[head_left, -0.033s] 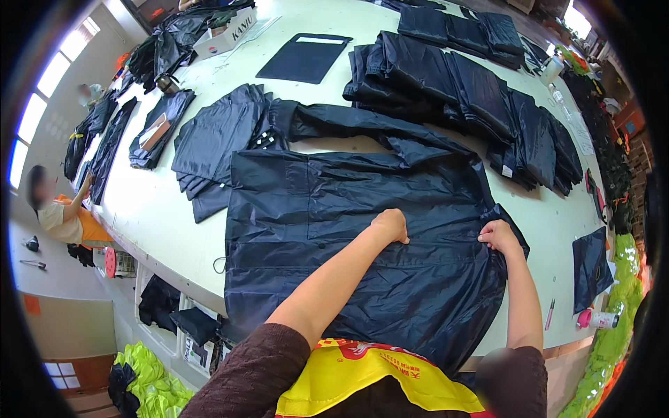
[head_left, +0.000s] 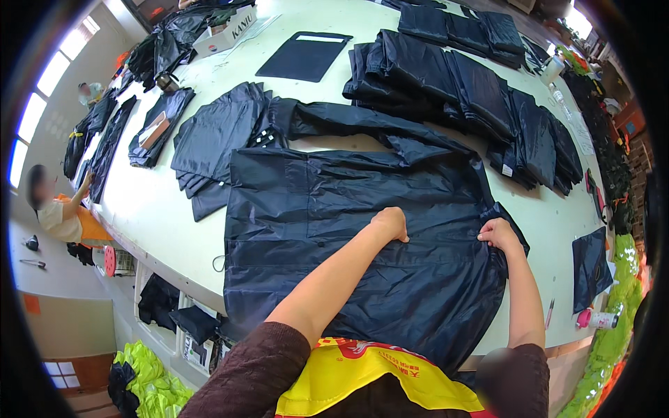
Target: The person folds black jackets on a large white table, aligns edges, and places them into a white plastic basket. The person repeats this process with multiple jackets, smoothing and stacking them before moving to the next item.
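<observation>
A dark navy jacket [head_left: 279, 209] of thin shiny cloth lies spread over the white table, its body lightly wrinkled. One sleeve [head_left: 341, 115] stretches across the far side and bends toward the right. On the middle of the jacket rests my left hand [head_left: 391, 224], fingers curled and thumb pressed down at the cloth. My right hand [head_left: 496, 235] pinches the fabric between thumb and fingers near the gathered right end. The nearest part of the jacket hangs over the table edge against my yellow apron [head_left: 369, 380].
Folded dark garments are stacked at the far right [head_left: 446, 83] and left [head_left: 216, 132]. A dark flat panel [head_left: 303, 59] lies at the back of the white table [head_left: 167, 209]. A pink-lidded bottle [head_left: 598, 319] and a thin pen-like tool [head_left: 550, 313] are at right. Another person [head_left: 66, 209] works at left.
</observation>
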### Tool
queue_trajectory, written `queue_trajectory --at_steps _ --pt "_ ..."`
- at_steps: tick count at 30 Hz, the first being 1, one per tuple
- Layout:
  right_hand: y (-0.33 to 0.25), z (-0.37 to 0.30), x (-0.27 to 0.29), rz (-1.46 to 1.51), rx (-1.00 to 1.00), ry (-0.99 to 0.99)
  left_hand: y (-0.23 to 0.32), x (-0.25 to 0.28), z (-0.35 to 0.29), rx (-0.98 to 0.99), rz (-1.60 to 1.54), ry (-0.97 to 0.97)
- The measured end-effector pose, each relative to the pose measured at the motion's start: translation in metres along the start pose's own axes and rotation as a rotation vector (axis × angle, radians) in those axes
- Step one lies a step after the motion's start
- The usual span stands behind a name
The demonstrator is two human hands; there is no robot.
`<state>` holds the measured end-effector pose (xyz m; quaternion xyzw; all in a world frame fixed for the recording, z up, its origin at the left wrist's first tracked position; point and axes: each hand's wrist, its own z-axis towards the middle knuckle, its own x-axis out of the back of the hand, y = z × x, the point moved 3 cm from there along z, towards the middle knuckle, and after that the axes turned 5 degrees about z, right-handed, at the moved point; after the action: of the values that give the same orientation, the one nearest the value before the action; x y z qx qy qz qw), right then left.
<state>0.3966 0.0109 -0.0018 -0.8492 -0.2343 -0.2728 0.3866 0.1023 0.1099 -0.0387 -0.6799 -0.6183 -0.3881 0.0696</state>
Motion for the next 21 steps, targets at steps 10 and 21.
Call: queue_trajectory --at_steps 10,21 --pt "-0.038 0.013 -0.008 -0.56 -0.036 -0.078 -0.01 -0.008 -0.019 0.059 -0.081 0.246" --pt "-0.18 -0.045 -0.226 0.1 0.873 0.176 -0.12 -0.009 -0.109 -0.238 0.102 0.577"
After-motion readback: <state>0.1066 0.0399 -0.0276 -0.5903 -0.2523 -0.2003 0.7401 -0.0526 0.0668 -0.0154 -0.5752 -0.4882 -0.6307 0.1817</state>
